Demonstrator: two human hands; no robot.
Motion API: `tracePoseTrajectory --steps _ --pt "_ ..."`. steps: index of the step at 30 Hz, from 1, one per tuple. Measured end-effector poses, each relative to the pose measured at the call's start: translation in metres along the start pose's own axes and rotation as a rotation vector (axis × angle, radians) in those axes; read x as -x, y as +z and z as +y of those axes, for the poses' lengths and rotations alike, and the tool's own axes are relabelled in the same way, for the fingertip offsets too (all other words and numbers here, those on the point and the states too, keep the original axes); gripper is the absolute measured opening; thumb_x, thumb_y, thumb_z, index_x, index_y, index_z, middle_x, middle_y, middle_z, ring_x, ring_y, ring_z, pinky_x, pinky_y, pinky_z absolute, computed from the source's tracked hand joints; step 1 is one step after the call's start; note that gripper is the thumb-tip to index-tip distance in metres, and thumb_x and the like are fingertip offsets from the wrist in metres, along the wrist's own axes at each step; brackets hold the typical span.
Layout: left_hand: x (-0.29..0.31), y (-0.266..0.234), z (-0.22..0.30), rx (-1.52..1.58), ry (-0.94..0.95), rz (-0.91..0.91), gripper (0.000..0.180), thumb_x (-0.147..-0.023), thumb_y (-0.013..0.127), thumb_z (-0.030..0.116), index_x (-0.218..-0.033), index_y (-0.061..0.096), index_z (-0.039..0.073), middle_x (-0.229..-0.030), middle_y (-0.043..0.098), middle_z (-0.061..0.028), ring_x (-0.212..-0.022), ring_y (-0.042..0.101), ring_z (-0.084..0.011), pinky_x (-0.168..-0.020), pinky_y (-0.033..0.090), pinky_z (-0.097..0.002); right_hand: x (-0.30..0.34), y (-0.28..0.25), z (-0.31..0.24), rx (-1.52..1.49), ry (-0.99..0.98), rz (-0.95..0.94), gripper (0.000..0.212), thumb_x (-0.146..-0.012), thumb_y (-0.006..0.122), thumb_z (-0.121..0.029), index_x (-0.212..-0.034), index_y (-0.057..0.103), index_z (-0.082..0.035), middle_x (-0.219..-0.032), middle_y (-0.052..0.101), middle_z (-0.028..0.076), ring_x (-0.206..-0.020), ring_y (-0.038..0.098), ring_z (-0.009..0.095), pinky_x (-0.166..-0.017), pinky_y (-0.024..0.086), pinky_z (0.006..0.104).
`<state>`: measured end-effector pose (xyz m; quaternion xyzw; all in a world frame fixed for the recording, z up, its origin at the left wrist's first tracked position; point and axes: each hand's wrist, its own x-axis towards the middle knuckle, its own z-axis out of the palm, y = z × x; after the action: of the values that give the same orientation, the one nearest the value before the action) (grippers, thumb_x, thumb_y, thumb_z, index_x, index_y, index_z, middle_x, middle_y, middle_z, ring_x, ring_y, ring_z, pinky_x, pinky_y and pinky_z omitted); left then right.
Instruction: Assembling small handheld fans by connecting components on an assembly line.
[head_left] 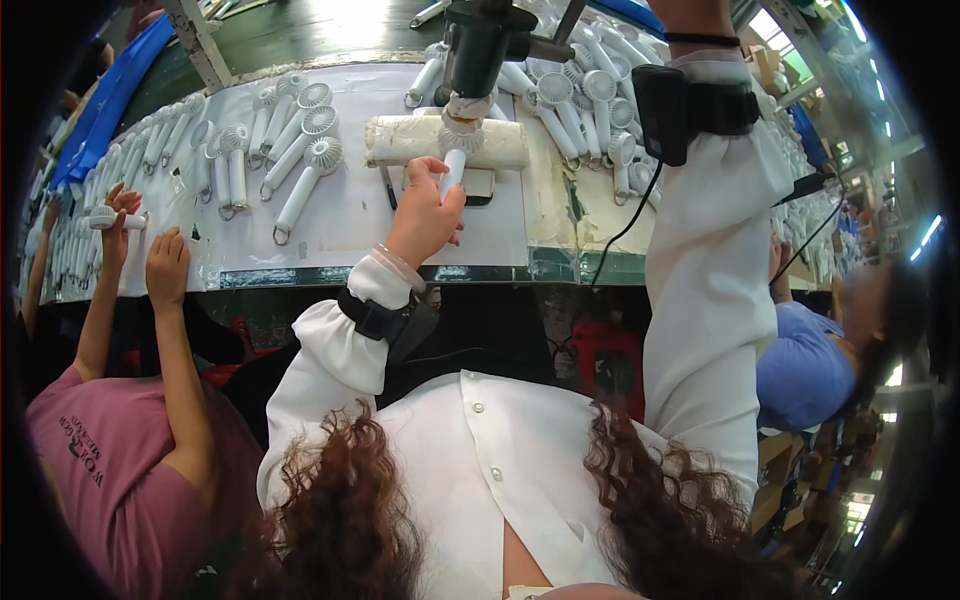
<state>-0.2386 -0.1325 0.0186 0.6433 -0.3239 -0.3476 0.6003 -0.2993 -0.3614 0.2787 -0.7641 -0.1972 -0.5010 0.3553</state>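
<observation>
My left hand (428, 212) is closed around the handle of a white handheld fan (454, 168). The fan's round grille head rests against a cream padded roll (400, 142), directly below the tip of a dark green press (474, 60). My right arm is raised, and only the base of my right hand (692, 16) shows at the upper edge. Its fingers are cut off by the frame, so whatever they touch is hidden. A phone-like dark-edged object (480, 188) lies partly beneath the roll.
Several white fans (300, 190) lie left of the press, and more (600, 90) are heaped to its right. A black cable (630, 220) hangs over the table edge (400, 274). A co-worker in pink (150, 470) handles a fan at left; another in blue (805, 365) sits at right.
</observation>
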Motion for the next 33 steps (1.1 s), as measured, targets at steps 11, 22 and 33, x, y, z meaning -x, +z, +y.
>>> tracePoseTrajectory --steps 11,22,33 --pt "-0.002 -0.012 0.002 -0.13 -0.034 0.05 0.036 -0.088 0.053 0.01 -0.115 0.033 -0.002 -0.087 0.06 -0.0216 -0.055 0.063 -0.022 -0.043 0.052 -0.0338 0.139 0.05 -0.143 0.518 0.419 -0.743 0.029 -0.067 0.081 -0.026 -0.086 0.07 -0.008 -0.078 0.062 0.004 -0.088 0.062 0.021 -0.109 0.03 0.0501" --pt "-0.004 -0.003 0.004 -0.233 0.011 0.036 0.036 -0.088 0.054 0.012 -0.113 0.031 -0.002 -0.079 0.061 -0.0203 -0.052 0.063 -0.0236 -0.044 0.052 -0.0353 0.204 0.051 -0.116 0.58 0.153 -0.603 0.011 -0.075 0.073 -0.016 -0.084 0.068 -0.013 -0.085 0.061 0.001 -0.084 0.06 0.018 -0.107 0.035 0.0444" --pt "0.05 -0.016 0.003 -0.185 0.135 -0.003 0.032 -0.089 0.059 0.015 -0.11 0.037 0.002 -0.076 0.059 -0.0105 -0.053 0.055 -0.0146 -0.047 0.045 -0.029 0.031 -0.016 -0.006 0.231 -0.14 0.044 0.046 -0.098 0.046 -0.005 -0.142 0.034 0.001 -0.13 0.053 0.016 -0.114 0.054 0.022 -0.101 0.041 0.0323"
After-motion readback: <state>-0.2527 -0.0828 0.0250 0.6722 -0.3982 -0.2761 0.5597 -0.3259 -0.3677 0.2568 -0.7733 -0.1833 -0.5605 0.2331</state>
